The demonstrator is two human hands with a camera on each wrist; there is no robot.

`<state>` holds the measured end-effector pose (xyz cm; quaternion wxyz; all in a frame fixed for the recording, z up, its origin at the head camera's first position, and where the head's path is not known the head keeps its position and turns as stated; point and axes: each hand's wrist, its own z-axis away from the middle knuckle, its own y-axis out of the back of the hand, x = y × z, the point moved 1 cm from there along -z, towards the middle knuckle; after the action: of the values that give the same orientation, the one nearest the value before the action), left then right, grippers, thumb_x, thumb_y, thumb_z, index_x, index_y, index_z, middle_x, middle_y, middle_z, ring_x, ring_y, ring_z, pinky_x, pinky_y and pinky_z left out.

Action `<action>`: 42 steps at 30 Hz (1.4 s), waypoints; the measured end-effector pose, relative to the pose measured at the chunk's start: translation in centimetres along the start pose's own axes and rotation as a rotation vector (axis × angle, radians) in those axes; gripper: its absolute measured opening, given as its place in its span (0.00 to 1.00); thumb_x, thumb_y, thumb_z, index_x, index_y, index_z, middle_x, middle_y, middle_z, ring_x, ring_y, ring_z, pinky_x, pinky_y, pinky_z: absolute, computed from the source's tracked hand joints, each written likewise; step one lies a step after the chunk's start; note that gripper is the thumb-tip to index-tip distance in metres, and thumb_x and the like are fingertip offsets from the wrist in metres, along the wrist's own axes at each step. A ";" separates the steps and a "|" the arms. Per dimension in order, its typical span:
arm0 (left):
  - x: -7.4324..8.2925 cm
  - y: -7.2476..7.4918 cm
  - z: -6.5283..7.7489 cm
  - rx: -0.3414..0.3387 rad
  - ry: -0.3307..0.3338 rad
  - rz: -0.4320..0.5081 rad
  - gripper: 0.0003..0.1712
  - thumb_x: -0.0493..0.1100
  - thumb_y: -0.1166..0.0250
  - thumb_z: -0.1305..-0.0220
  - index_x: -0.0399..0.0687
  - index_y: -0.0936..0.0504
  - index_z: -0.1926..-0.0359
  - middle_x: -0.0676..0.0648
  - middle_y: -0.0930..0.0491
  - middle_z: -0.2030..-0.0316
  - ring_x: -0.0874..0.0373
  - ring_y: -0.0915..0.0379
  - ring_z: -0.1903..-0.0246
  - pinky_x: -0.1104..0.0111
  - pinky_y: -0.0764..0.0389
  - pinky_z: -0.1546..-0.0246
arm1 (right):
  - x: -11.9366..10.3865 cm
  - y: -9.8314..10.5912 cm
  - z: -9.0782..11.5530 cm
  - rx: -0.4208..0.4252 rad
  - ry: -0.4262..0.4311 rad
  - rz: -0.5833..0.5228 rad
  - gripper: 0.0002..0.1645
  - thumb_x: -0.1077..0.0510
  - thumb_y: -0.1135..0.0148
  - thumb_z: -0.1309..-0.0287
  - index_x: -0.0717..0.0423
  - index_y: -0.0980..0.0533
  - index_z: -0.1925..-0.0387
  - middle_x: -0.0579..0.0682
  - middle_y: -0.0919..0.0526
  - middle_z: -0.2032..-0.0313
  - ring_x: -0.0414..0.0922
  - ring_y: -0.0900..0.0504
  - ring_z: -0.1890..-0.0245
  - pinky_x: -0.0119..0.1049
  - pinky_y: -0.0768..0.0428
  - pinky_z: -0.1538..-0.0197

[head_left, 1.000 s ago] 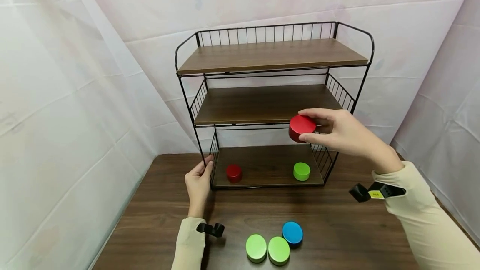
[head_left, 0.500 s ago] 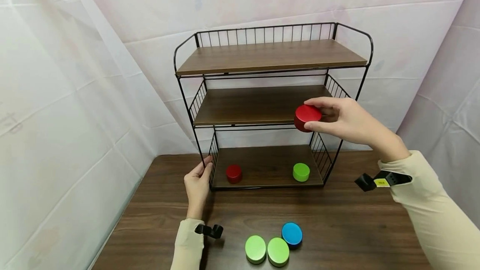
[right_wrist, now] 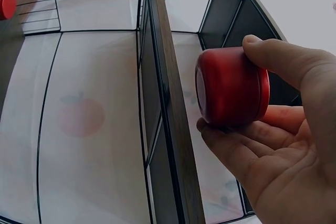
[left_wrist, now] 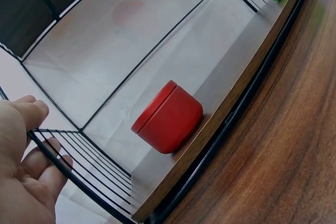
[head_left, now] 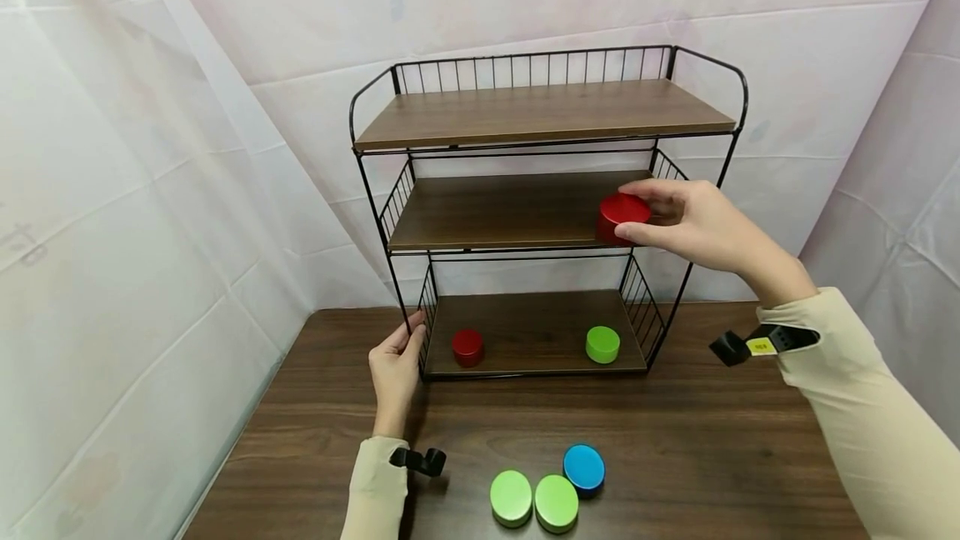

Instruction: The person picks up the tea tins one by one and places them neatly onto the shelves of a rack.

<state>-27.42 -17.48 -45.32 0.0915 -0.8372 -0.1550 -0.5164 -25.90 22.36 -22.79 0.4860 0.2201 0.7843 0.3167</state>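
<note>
My right hand [head_left: 701, 223] pinches a round red tin [head_left: 619, 220] between thumb and fingers, at the right end of the rack's middle shelf [head_left: 510, 205]. The right wrist view shows the same red tin [right_wrist: 231, 86] beside the shelf board's edge; whether it touches the board I cannot tell. My left hand [head_left: 395, 369] grips the black wire side of the rack low on the left, and the left wrist view shows its fingers [left_wrist: 44, 174] around the wire frame. A second red tin [head_left: 468, 347] and a green tin [head_left: 602, 344] stand on the bottom shelf [head_left: 532, 319].
On the wooden table [head_left: 300, 457] before the rack stand two light green tins [head_left: 512, 498] and a blue tin [head_left: 583, 467], close together. The top shelf [head_left: 547, 113] has a wire rail behind it. White cloth [head_left: 150, 190] hangs at the back and both sides.
My right hand has carried the red tin upward and a little right, from below the middle shelf's front edge to its level. My left hand keeps its grip on the rack.
</note>
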 end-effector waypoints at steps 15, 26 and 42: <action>0.0 -0.1 -0.1 -0.004 0.000 -0.005 0.13 0.29 0.34 0.32 0.28 0.14 0.49 0.33 0.14 0.51 0.45 0.16 0.47 0.82 0.19 0.54 | 0.6 0.3 -1.4 0.018 -0.076 0.039 0.37 0.40 0.33 0.34 0.55 0.26 0.31 0.57 0.15 0.42 0.41 0.16 0.45 0.19 0.23 0.59; -3.5 0.1 -0.7 0.016 0.036 0.011 0.13 0.30 0.33 0.32 0.35 0.12 0.48 0.37 0.13 0.50 0.62 0.15 0.50 0.83 0.20 0.54 | 0.9 0.1 -2.3 0.029 -0.087 0.117 0.38 0.38 0.35 0.34 0.55 0.25 0.31 0.60 0.16 0.42 0.52 0.17 0.45 0.33 0.22 0.55; -3.9 0.3 -0.7 -0.016 0.040 0.009 0.14 0.38 0.31 0.31 0.46 0.11 0.46 0.45 0.12 0.49 0.60 0.15 0.48 0.79 0.18 0.52 | 1.2 -0.1 -2.5 0.041 -0.110 0.114 0.41 0.36 0.35 0.34 0.57 0.26 0.31 0.63 0.19 0.39 0.55 0.19 0.43 0.54 0.22 0.45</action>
<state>-29.51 -18.65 -48.51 0.0903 -0.8280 -0.1455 -0.5339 -28.65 22.43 -22.80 0.5051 0.2913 0.7489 0.3149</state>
